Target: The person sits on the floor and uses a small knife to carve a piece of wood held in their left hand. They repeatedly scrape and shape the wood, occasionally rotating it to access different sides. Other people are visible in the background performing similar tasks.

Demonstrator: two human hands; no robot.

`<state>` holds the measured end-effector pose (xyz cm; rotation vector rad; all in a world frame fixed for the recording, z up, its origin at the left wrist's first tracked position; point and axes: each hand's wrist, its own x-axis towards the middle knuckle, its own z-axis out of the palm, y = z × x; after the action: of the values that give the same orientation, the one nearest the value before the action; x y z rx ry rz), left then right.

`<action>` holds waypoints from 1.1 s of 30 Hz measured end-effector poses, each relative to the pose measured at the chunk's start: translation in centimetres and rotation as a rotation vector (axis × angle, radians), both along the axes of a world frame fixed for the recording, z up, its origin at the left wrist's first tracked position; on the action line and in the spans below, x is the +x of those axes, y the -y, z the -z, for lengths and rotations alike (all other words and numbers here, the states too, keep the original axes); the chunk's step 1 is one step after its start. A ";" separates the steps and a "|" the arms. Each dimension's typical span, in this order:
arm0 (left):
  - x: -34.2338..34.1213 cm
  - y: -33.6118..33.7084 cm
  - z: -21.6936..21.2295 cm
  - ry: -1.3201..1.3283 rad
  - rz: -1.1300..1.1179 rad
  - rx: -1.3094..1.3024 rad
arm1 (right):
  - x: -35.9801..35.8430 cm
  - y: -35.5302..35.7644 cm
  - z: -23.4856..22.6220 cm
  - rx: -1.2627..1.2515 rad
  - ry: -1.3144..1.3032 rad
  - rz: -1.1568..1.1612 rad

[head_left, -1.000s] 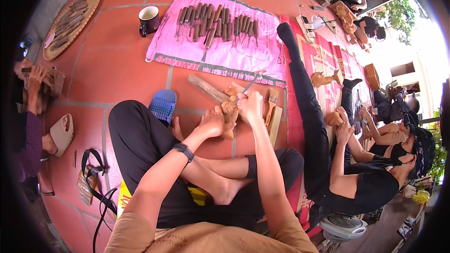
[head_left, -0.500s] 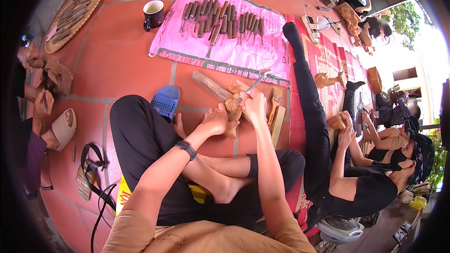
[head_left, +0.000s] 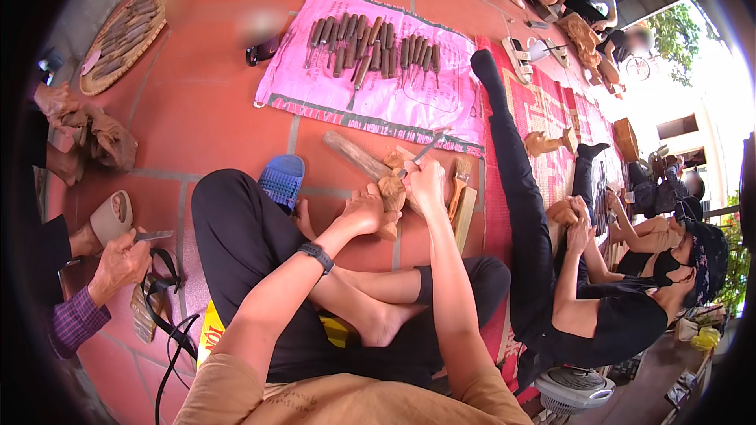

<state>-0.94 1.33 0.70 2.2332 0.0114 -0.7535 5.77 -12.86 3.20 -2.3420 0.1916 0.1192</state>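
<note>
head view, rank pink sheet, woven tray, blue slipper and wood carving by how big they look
1. Pink sheet
2. Woven tray
3. Blue slipper and wood carving, order unsure: left hand partly covers carving

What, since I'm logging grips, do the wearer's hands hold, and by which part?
The left hand holds a carved wooden piece around its middle; the right hand holds a slim metal-shafted carving tool partway along its length.
</note>
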 end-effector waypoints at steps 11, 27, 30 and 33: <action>-0.4 -0.1 1.0 0.071 -0.073 -0.041 | -0.7 -0.3 1.6 0.064 0.057 -0.080; -0.5 0.2 -0.3 0.050 -0.144 -0.087 | 0.5 1.4 3.1 0.072 0.018 -0.058; -0.5 0.0 -0.5 0.051 -0.123 -0.090 | 2.0 3.3 5.2 0.255 -0.017 0.006; -0.6 0.4 0.2 0.044 -0.122 -0.055 | 0.2 0.5 2.0 0.086 0.016 -0.038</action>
<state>-1.50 0.96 0.54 2.1749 0.1034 -0.6306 5.97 -13.40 1.25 -2.2604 0.1316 0.1250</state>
